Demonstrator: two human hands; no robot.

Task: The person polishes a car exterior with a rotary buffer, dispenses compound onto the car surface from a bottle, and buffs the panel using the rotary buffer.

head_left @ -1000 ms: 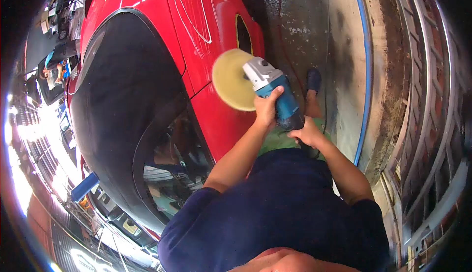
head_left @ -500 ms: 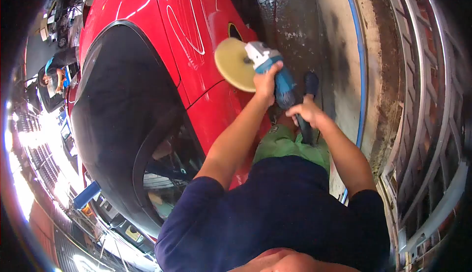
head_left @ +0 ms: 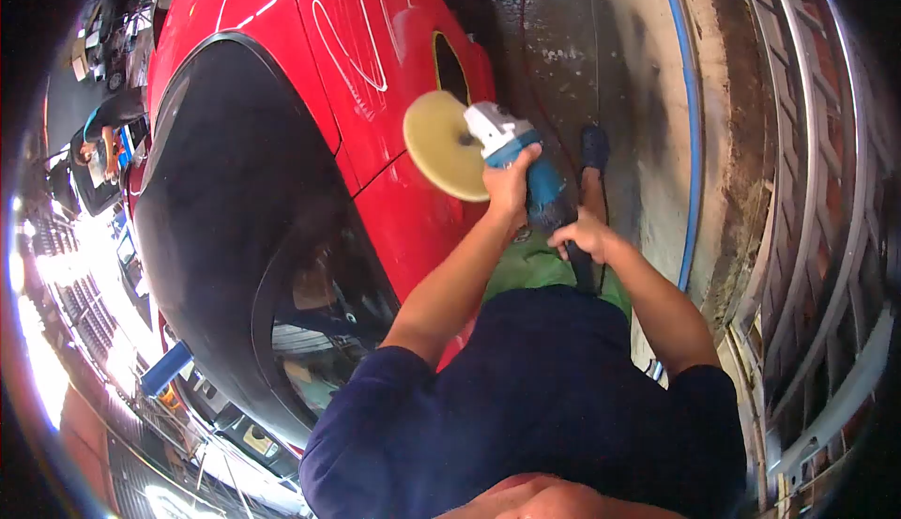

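Observation:
A blue and silver power polisher is held in both my hands, with its round yellow pad over the side of the red car. My left hand grips the body of the tool just behind its silver head. Around the dark rear end of the tool my right hand is closed. The pad hides part of the red panel, and whether it touches the paint cannot be made out. Ahead of the pad is a dark opening with a yellowish edge.
The car's black roof fills the left side. A blue hose runs along the wall on the right, beside metal grilles. Thin cords cross the wet floor. Another person is at the far left.
The polisher and both hands moved forward, then came back slightly toward my body. The yellow pad stays over the red side panel, and both hands keep their hold.

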